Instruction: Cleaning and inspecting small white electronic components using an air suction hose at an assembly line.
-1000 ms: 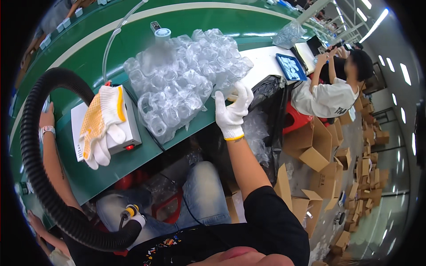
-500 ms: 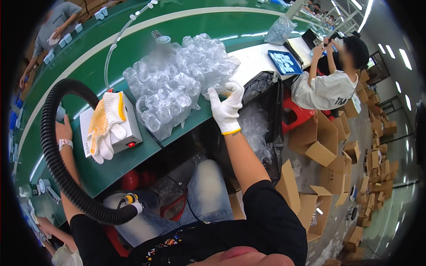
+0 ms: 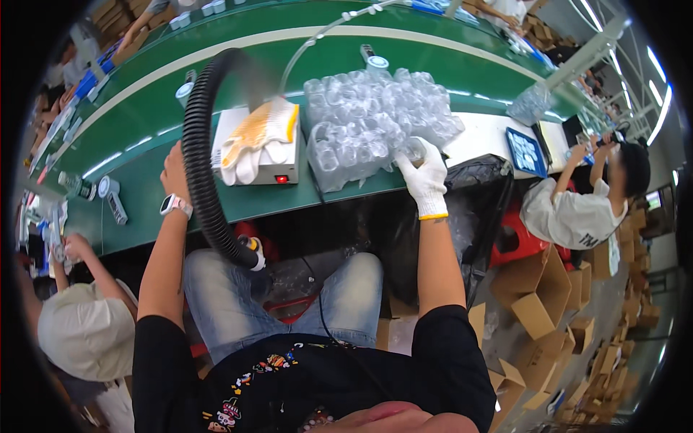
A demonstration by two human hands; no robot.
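1. Gloved right hand is at the near right corner of a bundle of clear plastic cups. Its fingers and thumb curve loosely round the clear plastic, with a gap between them; whether it grips or merely touches does not show.
2. Judging by this contact, the step in hand is handling the bundle at its corner. Any pull or lift from here would call for a surer pinch on one piece, without dragging its neighbours.
3. The bundle lies on the green bench, near its front edge, to the right of a white box with a spare glove on top.
4. The right forearm rises almost straight from the elbow, leaning slightly left, with the thumb on the left side.
5. The bare left hand rests on the bench, left of the box, arm extended. A black ribbed hose partly covers it, so how far its fingers spread, and whether they hold anything, is unclear.
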